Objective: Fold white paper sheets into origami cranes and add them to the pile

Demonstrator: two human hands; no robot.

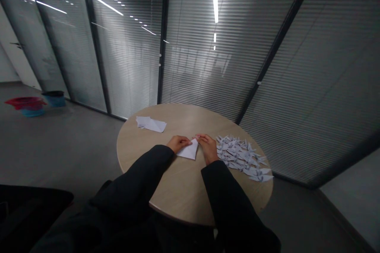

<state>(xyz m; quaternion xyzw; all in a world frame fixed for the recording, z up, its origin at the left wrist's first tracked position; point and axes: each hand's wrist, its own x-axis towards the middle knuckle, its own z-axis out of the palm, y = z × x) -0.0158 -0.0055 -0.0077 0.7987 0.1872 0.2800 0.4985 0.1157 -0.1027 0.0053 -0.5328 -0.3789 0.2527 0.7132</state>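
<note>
A white sheet of paper folded into a triangle (189,152) lies on the round wooden table (178,189) in front of me. My left hand (177,143) pinches its upper left edge, fingers closed on the paper. My right hand (208,147) pinches the upper right corner, fingers curled onto it. Both arms wear dark sleeves.
A heap of several folded white paper cranes (242,158) lies just right of my right hand. A small stack of flat white sheets (151,123) sits at the table's far left. Glass walls with blinds stand behind. Red and blue bins (29,106) rest on the floor far left.
</note>
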